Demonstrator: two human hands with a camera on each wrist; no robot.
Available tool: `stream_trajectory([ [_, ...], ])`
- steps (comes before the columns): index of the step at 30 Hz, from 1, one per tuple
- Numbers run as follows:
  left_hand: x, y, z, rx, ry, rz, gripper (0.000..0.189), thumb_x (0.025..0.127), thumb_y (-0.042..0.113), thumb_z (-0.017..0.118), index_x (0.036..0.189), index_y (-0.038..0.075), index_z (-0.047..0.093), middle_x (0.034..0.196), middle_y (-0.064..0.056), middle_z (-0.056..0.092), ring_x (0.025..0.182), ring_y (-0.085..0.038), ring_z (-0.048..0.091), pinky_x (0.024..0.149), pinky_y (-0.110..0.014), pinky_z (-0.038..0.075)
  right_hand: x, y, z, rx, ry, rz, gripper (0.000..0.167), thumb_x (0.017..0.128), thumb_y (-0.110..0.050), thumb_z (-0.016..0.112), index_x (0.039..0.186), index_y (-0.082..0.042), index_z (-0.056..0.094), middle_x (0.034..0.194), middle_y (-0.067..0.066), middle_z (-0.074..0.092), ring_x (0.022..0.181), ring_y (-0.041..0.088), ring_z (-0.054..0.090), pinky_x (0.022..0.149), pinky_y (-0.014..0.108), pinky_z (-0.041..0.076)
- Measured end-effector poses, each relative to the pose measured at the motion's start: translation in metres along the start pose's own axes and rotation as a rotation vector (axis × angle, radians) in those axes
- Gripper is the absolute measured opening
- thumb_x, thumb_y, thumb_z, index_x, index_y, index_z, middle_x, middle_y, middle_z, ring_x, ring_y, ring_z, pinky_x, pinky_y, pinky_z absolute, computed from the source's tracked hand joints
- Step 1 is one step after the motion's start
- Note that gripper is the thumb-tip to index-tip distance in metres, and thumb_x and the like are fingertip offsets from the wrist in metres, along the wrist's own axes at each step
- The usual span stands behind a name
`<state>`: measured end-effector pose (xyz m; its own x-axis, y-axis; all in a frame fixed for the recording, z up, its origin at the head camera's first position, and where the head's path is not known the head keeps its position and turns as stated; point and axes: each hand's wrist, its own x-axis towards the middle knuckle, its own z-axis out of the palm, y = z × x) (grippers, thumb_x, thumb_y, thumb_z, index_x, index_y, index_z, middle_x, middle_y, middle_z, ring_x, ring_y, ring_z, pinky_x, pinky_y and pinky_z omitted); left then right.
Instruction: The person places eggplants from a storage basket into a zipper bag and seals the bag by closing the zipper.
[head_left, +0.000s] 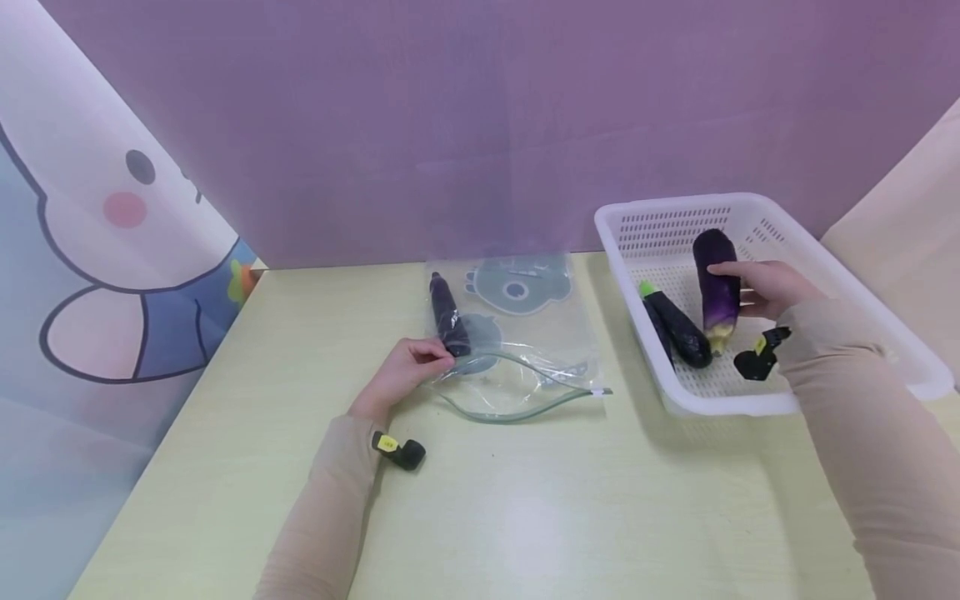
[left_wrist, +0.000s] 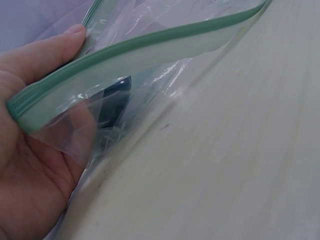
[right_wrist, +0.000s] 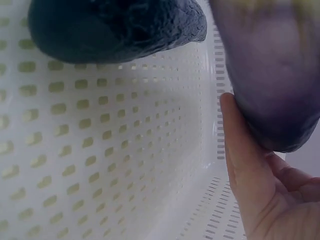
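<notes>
My left hand [head_left: 408, 367] pinches the left corner of a clear zip bag [head_left: 517, 333] lying on the table. The bag's green zip edge [left_wrist: 165, 37] gapes wide in the left wrist view. Inside it, along the left side, lies a dark eggplant [head_left: 447, 312]. Over a white basket [head_left: 615, 229], my right hand [head_left: 776, 287] grips a purple eggplant [head_left: 717, 283] with its pale stem end toward me. In the right wrist view, thumb and fingers hold this eggplant [right_wrist: 280, 75] above the basket floor. Beside it, a dark eggplant with a green tip [head_left: 677, 327] rests in the basket, partly covering another dark one.
A pale wooden table [head_left: 525, 508] carries the bag and basket. Behind it rises a purple backdrop [head_left: 375, 125]. To the left hangs a cloth [head_left: 105, 317] with a cartoon print. The basket's front rim [head_left: 735, 406] stands between the eggplants and the table front.
</notes>
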<state>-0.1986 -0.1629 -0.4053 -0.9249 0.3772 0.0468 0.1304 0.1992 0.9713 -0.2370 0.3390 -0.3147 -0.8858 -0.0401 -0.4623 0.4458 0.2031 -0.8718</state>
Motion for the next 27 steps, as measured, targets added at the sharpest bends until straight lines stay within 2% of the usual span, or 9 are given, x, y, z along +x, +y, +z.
stream_trajectory([
  [7,0.0006,0.0004,-0.0006,0.002,0.003,-0.007,0.024,0.081,0.000,0.069,0.098,-0.016,0.063,0.083,0.008,0.063,0.079,-0.007,0.056,0.067,-0.017,0.047,0.0033,-0.0023,-0.0056,0.100,-0.105,-0.016,0.028,0.094,-0.031,0.054,0.111,-0.016,0.037,0.083,-0.015,0.058,0.079,0.001,0.059,0.075,0.021,0.052],
  [13,0.0013,-0.0016,-0.0013,0.008,0.000,-0.006,0.023,0.082,0.001,0.069,0.097,-0.015,0.063,0.082,0.008,0.063,0.078,-0.007,0.056,0.067,-0.017,0.046,0.0014,-0.0057,-0.0066,0.233,-0.162,-0.020,0.007,0.096,-0.027,0.052,0.094,-0.020,0.052,0.084,-0.010,0.063,0.080,0.005,0.060,0.074,0.022,0.052],
  [16,0.0012,-0.0020,-0.0017,0.003,-0.003,-0.005,0.023,0.081,0.002,0.070,0.096,-0.015,0.064,0.082,0.008,0.063,0.077,-0.007,0.056,0.067,-0.017,0.046,0.0008,-0.0069,-0.0063,0.256,-0.173,-0.018,0.008,0.096,-0.028,0.052,0.092,-0.021,0.054,0.086,-0.009,0.062,0.082,0.005,0.059,0.075,0.022,0.052],
  [19,0.0004,-0.0009,-0.0010,0.000,-0.003,-0.006,0.024,0.081,0.002,0.070,0.097,-0.015,0.063,0.082,0.008,0.063,0.077,-0.007,0.056,0.067,-0.017,0.046,0.0014,-0.0075,-0.0058,0.266,-0.176,-0.017,0.008,0.096,-0.028,0.052,0.098,-0.020,0.050,0.086,-0.009,0.062,0.082,0.005,0.059,0.076,0.021,0.052],
  [23,-0.0006,0.0003,-0.0004,0.003,-0.001,-0.009,0.024,0.082,0.000,0.069,0.098,-0.016,0.063,0.082,0.008,0.063,0.078,-0.007,0.056,0.068,-0.017,0.046,0.0025,-0.0080,-0.0051,0.268,-0.178,-0.010,0.022,0.096,-0.029,0.051,0.111,-0.019,0.039,0.087,-0.009,0.061,0.082,0.005,0.060,0.077,0.020,0.052],
  [27,-0.0002,-0.0002,-0.0006,0.006,-0.002,-0.007,0.025,0.082,0.002,0.070,0.098,-0.015,0.063,0.082,0.007,0.063,0.078,-0.007,0.056,0.067,-0.017,0.046,0.0036,-0.0081,-0.0048,0.288,-0.183,0.001,0.029,0.096,-0.030,0.050,0.117,-0.019,0.032,0.087,-0.008,0.061,0.082,0.005,0.061,0.078,0.019,0.052],
])
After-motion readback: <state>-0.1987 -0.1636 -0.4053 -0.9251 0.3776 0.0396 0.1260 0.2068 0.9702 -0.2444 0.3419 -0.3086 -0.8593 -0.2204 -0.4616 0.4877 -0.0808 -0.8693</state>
